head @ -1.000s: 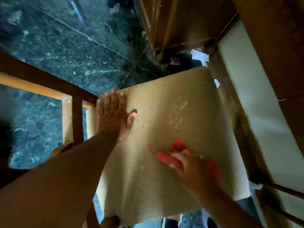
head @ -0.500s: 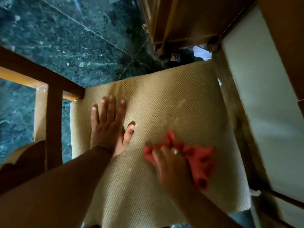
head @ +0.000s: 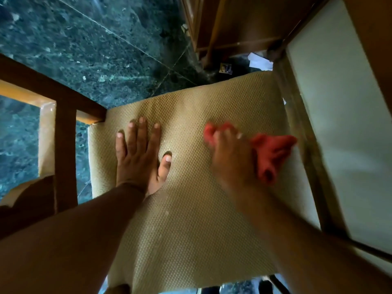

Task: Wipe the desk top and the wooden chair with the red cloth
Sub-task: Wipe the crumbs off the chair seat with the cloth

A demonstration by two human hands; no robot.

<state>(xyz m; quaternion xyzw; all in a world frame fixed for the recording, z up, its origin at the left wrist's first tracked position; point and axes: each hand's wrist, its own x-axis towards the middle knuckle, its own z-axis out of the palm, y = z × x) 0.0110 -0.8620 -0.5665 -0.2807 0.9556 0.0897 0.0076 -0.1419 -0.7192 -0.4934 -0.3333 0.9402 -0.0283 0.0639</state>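
The chair's beige woven seat cushion [head: 197, 209] fills the middle of the view, and its wooden frame [head: 63, 128] shows at the left. My left hand [head: 140, 158] lies flat on the cushion's left part, fingers spread, holding nothing. My right hand [head: 233, 160] presses the red cloth [head: 269, 153] onto the cushion near its right side. The cloth bunches out to the right of my fingers, and a small red fold shows at their tips. My right hand is motion-blurred.
Dark green marble floor [head: 84, 49] lies beyond the chair. A wooden desk leg and frame [head: 229, 35] stand at the top, with white paper scraps [head: 259, 61] on the floor beside them. A pale panel [head: 339, 124] in a wooden frame runs along the right.
My right hand has swept the red cloth across the cushion, away from me and to the right. My left hand stays flat on the seat. The view has shifted slightly.
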